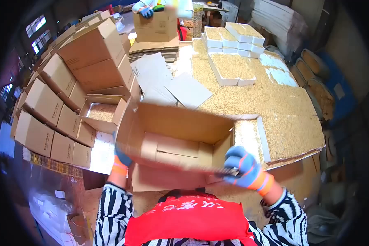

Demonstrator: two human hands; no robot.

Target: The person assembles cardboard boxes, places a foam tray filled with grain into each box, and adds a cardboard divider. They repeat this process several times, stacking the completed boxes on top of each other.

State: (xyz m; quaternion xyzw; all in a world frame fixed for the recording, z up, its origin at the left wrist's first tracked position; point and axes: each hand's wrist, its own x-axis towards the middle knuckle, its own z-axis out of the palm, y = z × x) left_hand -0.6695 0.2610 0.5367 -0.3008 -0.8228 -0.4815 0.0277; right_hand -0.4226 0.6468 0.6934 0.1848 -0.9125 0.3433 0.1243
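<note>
An open, empty cardboard box (180, 158) is tilted toward me in front of my body, its edges blurred by motion. At its left end is my left hand (122, 158), in a blue glove with an orange cuff; its fingers are partly hidden behind the box wall. My right hand (246, 168), gloved alike, closes over the box's front right corner. A small dark thing with a metallic glint (232, 172) shows at that hand's fingers, too blurred to name. Below the front edge hangs a cardboard flap (168, 178).
Stacked cartons (41, 100) stand at left, beside an open carton (100, 110) with tan granular contents. Tan granules cover the table (291, 119), with white-sided blocks (229, 67) on it. Grey sheets (188, 90) lie mid-table. Across it, a co-worker's gloved hand (146, 12) touches a carton (156, 26).
</note>
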